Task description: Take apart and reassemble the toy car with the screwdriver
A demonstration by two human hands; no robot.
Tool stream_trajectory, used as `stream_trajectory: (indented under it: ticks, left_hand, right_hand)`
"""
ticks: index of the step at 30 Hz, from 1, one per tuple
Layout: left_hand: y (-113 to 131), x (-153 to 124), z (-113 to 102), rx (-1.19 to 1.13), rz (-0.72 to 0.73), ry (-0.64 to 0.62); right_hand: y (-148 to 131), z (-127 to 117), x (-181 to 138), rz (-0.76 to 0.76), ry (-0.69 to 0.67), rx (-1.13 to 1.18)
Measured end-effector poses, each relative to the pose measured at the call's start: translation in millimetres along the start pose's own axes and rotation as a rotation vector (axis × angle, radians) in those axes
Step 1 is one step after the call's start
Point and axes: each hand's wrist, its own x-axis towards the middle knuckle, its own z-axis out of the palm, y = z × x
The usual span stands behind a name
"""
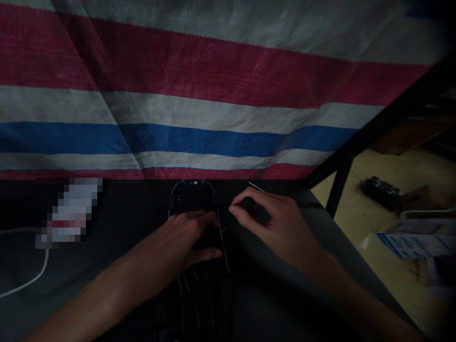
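A long black object with thin blue edging, shaped like a model car, lies on the dark table; the dim light hides its details. My left hand is laid over its middle, thumb and forefinger curved around its right side. To the right of it, my right hand is curled just above the tabletop around a small dark thing, whose kind I cannot make out. Beyond those knuckles a thin pale rod shows; whether it joins the held thing is unclear.
A striped red, white and blue tarp hangs behind the black table. At left lie a blurred-out item and a white cable. A dark metal frame stands at right; boxes are on the floor beyond.
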Motion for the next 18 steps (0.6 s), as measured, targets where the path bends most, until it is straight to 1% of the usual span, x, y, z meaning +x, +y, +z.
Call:
stream_trajectory:
  ticks: [3,6,13,18]
  left_hand:
    - [14,-2,-8,-0.006,-0.024,-0.018]
    - [22,-2,-13,-0.006,-0.06,-0.025]
    - [19,-2,-13,-0.054,-0.032,-0.041]
    - [23,-2,-14,-0.042,-0.045,-0.038]
  right_hand:
    - [-1,4,0,0.011,0.055,-0.031]
    - [-2,4,1,0.008,0.056,-0.042]
    - [-2,3,1,0.018,0.045,-0.023]
    - [-1,6,-1,0.006,0.044,-0.032]
